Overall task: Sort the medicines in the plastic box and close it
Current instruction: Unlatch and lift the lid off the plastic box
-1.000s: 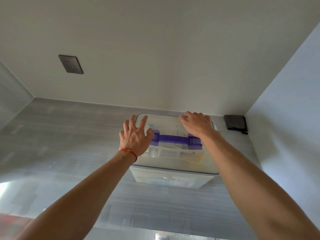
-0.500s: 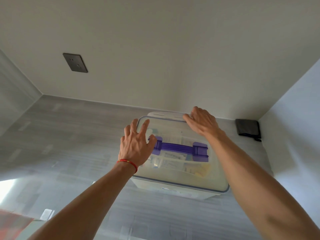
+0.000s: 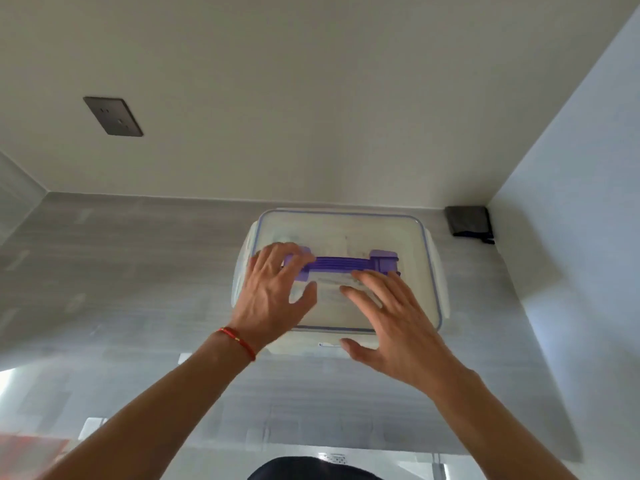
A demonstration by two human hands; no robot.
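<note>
A clear plastic box (image 3: pixel 408 237) with a blue-edged lid and a purple handle (image 3: pixel 349 264) sits on the grey counter near the back wall. The lid lies on top of it, and the medicines inside show only as pale blurs through the plastic. My left hand (image 3: pixel 273 292) lies flat on the left part of the lid, fingers spread over the handle's left end. My right hand (image 3: pixel 394 323) hovers over the lid's front right part, fingers apart and blurred, thumb by the front latch (image 3: pixel 329 345). Neither hand holds anything.
The grey counter (image 3: pixel 121 271) runs left of the box, walled at the back and the right. A small black object (image 3: pixel 468 220) sits in the back right corner. A dark socket plate (image 3: pixel 113 116) is on the back wall.
My right hand has come from the lid's far edge to its front right part. My left hand stays on the left of the lid. The view has tilted down.
</note>
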